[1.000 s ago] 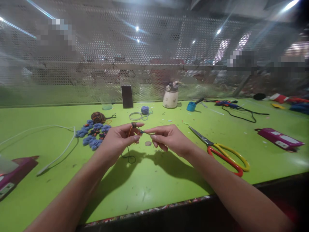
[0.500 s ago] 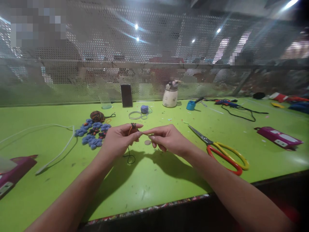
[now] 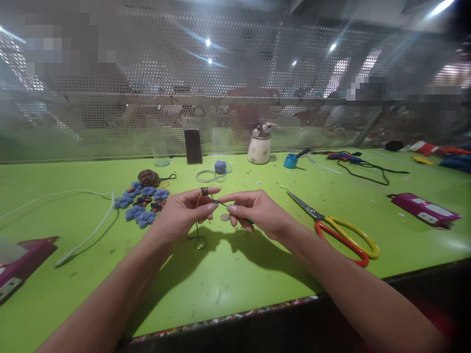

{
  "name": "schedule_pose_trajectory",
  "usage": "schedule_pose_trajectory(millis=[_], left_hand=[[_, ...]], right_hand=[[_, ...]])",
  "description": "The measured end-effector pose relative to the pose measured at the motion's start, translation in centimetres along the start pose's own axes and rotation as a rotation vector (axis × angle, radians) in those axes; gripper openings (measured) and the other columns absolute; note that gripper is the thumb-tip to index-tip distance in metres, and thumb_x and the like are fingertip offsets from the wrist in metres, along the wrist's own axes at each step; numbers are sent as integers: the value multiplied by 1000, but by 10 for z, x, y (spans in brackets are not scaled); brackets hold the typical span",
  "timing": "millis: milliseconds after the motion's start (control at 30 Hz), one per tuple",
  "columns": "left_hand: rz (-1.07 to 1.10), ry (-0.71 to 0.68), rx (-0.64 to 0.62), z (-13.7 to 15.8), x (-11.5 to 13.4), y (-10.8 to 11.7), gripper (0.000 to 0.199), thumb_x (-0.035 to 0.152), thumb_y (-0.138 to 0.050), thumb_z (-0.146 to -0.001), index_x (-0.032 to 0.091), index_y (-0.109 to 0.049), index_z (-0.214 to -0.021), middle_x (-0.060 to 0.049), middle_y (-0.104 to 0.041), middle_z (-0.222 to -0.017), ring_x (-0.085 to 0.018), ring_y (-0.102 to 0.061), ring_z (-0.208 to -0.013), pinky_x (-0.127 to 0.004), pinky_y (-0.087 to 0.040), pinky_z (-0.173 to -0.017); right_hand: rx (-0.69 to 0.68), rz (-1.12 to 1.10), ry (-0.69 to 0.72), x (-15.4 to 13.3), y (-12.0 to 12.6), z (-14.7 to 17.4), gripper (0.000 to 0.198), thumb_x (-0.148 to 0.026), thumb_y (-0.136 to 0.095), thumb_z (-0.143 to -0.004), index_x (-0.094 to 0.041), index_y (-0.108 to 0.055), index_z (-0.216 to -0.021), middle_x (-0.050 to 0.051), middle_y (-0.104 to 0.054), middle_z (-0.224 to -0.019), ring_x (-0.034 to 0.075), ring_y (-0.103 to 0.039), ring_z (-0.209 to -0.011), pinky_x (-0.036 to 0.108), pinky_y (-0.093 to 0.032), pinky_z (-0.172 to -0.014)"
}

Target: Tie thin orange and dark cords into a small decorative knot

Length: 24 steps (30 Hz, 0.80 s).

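My left hand point(image 3: 184, 210) pinches dark variegated yarn point(image 3: 204, 191), which is wound round its index finger, with an orange stretch showing. A loose tail of it curls on the table below. My right hand point(image 3: 255, 208) is closed on a thin crochet hook point(image 3: 222, 203), its tip at the yarn between my hands; a dark green end shows under the fingers. Beside my left hand lie blue and dark crocheted flowers point(image 3: 141, 215), joined in a group. A dark multicoloured yarn ball point(image 3: 148, 178) rests behind them. Under my right fingertips is a small pale disc point(image 3: 225, 217).
Scissors point(image 3: 324, 217) with red and yellow handles lie right of my right hand. Farther back stand a phone point(image 3: 193, 146), a bottle point(image 3: 259, 147), a blue yarn ball point(image 3: 220, 167), a ring point(image 3: 206, 176) and a blue pot point(image 3: 291, 161). Purple power strips point(image 3: 425, 210) flank the green table.
The hook's tip and the yarn have shifted slightly between my fingers, and more dark yarn shows there. The hook's green end now shows below my right hand. Nothing on the table has moved.
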<state>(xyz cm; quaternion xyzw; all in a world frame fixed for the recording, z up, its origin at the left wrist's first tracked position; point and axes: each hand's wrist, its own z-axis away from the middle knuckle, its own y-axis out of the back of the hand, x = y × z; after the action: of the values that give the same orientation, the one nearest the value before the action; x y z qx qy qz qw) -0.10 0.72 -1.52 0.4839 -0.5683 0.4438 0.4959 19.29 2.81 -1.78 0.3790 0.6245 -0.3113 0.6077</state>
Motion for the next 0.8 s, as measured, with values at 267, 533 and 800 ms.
schedule_pose_trajectory(millis=[267, 533, 800], left_hand=[[24, -13, -25, 1, 3, -1, 46, 18, -78, -70, 20, -68, -115, 4, -60, -69, -8, -53, -61, -24, -40, -62], [-1, -4, -20, 2, 4, -3, 55, 18, -78, -70, 17, -62, -123, 5, -56, -67, -8, -52, -59, -24, -38, -58], [17, 32, -3, 1, 2, -2, 42, 20, -79, -69, 16, -70, -109, 4, -59, -63, -8, -51, -58, -23, -36, -57]], right_hand=[[0, 99, 0, -7, -2, 2, 34, -16, -59, -86, -15, -65, -120, -2, -62, -58, 5, -44, -39, 17, -35, -35], [9, 106, -12, -4, -3, 1, 28, -16, -59, -86, -13, -66, -113, -2, -63, -58, 4, -43, -36, 17, -35, -35], [-20, -76, 9, -1, -4, 0, 22, -19, -60, -84, -12, -67, -103, -2, -64, -57, 4, -41, -34, 17, -31, -34]])
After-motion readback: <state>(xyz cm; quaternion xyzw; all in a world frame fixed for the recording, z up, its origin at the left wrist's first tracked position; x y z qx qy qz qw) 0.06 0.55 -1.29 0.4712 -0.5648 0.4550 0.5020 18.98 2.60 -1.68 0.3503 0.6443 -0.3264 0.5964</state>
